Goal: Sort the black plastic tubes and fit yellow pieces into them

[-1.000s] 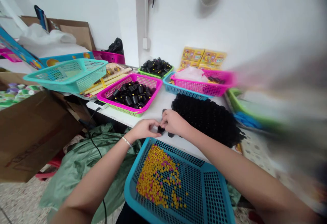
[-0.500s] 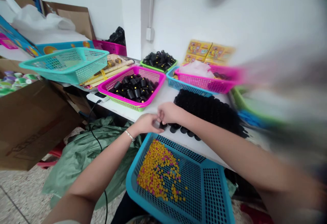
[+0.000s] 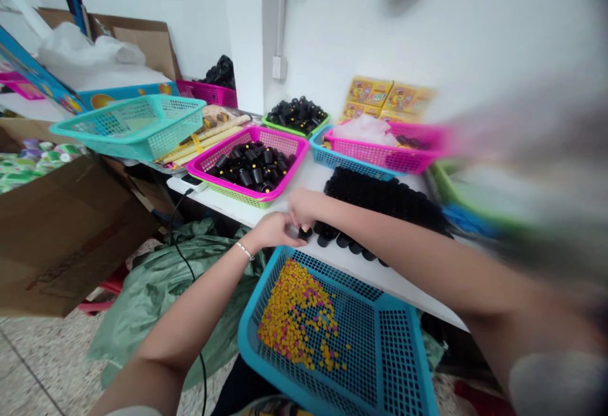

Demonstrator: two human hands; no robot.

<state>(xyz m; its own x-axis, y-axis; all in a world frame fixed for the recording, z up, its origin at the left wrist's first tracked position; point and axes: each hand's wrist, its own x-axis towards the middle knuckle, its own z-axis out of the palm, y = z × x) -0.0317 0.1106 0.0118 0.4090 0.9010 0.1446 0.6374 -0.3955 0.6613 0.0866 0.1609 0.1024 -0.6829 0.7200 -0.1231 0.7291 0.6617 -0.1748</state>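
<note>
Black cap (image 3: 305, 233) at my fingertips

Head view: my left hand (image 3: 270, 230) and right hand (image 3: 302, 208) meet at it, above the worktop (image 3: 408, 296). I cannot tell whether the fingers (image 3: 297, 221) grip it. Blue basket (image 3: 247, 340) of yellow pellets (image 3: 295, 315) sits below.

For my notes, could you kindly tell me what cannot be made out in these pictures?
Head view:
The black piece: partly hidden by the right hand.
The yellow bits in the blue basket: too small to identify.
The green basket: blurred towards the right edge.
</note>
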